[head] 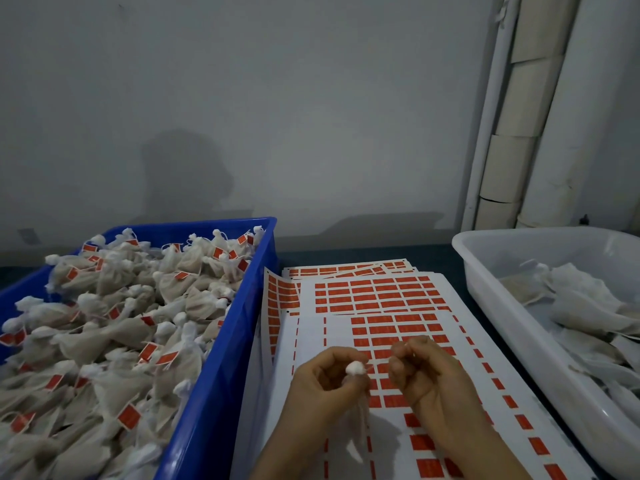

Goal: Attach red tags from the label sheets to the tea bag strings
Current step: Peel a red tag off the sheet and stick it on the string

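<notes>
Dim, flat grey light, seems from behind: soft dark shadow point(187, 174) on wall point(329, 98) well beyond fingers point(420, 345). Whole pic soft, low detail; fingers themselves slightly smeared. Wide-angle bend twds edges, esp. pipes point(519, 140) far up-right of fingers.

No text, number or brand can be read anywhere. The red tags point(385, 330) on the label sheets point(311, 334) in the middle carry faint pale marks, too blurred to make out. Those tied to the tea bags point(114, 337) in the blue crate point(214, 393) on the left are just as illegible.
</notes>
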Demonstrator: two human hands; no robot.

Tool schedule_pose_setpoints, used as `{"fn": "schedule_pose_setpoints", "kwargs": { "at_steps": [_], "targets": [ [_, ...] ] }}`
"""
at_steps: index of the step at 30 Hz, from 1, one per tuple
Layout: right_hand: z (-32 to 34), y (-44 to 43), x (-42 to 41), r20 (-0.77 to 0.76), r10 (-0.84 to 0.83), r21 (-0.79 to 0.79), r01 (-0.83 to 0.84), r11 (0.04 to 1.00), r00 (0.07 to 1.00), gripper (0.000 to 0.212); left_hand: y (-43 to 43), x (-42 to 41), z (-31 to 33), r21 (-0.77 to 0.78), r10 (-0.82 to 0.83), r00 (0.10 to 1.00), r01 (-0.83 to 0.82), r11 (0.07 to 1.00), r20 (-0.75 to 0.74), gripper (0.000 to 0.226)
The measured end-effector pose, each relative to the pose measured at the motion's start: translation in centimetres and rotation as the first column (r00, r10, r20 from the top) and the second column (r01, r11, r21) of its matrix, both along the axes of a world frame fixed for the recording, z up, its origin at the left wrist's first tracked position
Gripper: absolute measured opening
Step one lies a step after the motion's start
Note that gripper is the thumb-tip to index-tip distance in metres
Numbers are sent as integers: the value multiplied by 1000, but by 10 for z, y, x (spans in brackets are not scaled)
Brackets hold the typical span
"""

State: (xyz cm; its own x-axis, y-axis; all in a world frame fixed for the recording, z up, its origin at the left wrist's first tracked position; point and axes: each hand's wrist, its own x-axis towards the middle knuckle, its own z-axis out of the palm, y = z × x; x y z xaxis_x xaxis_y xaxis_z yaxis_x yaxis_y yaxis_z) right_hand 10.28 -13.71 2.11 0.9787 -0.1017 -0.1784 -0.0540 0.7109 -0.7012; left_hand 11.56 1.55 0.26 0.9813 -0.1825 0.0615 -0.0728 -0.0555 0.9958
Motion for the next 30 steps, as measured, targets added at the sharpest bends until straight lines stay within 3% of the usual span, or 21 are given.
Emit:
{"fn": "schedule_pose_setpoints", "kwargs": {
  "at_steps": [6,8,10,12,13,15,19,25,29,30],
  "targets": [
    [-1,-4,0,31,-36,-106,39,994,999,41,-2,-2,4,63,-14,998,18,998,-55,4],
    [-2,-5,-1,96,-59,-259,82,962,994,37,-4,2,4,64,-31,992,39,997,-119,5],
    [-3,-6,-2,165,-65,-449,133,884,984,23,-5,4,10,136,-64,969,99,986,-241,8],
    [-4,-4,-3,185,-37,-605,143,784,982,23,-4,3,12,68,-125,935,155,985,-332,21],
    [-5,-2,-3,188,-27,-680,150,718,982,26,-3,2,10,18,-150,936,164,986,-319,28],
    [-7,2,-2,205,-13,-787,173,592,979,26,-1,-1,9,48,-136,954,154,987,-267,19],
    [-16,4,2,268,14,-854,231,467,963,10,2,1,5,123,-104,975,130,984,-198,10],
    [-22,2,6,278,-22,-905,269,328,960,11,12,2,8,-39,-251,952,248,968,-177,11],
    [-35,6,7,57,80,-998,53,43,995,11,16,4,8,-125,-192,963,170,977,-190,22],
    [-39,8,6,-13,101,-999,-7,-53,995,21,16,6,6,-119,-150,969,128,985,-196,27]
  ]
}}
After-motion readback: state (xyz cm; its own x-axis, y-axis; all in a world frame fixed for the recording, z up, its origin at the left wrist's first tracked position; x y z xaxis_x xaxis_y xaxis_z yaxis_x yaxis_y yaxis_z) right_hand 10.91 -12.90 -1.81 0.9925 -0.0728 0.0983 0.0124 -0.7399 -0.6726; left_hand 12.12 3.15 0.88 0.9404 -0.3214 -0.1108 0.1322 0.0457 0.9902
